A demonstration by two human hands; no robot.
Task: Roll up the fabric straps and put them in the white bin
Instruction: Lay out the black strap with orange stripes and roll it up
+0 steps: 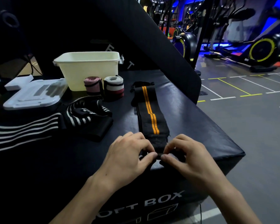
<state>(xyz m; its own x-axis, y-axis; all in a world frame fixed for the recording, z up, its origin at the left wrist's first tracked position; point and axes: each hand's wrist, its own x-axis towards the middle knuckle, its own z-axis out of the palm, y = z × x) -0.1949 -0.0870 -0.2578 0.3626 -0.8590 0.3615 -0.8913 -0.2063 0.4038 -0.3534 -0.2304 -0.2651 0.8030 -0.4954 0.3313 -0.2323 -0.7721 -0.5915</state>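
We pinch the near end of the black strap with orange stripes (149, 113) with both hands, left hand (129, 157) and right hand (187, 156) side by side. Its long axis runs straight away from our grip; the white bin (89, 70) sits beyond, leftward, nearer our left hand.

2 hands are showing, the left hand (128, 156) and the right hand (187, 156). 2 rolled straps are standing: a pink roll (92, 85) and a grey-and-red roll (113, 86). 2 unrolled straps are lying: an orange-striped strap (149, 109) and a white-striped strap (39, 126). 1 white bin (89, 68) and 1 clear lid (36, 94) are sitting there.
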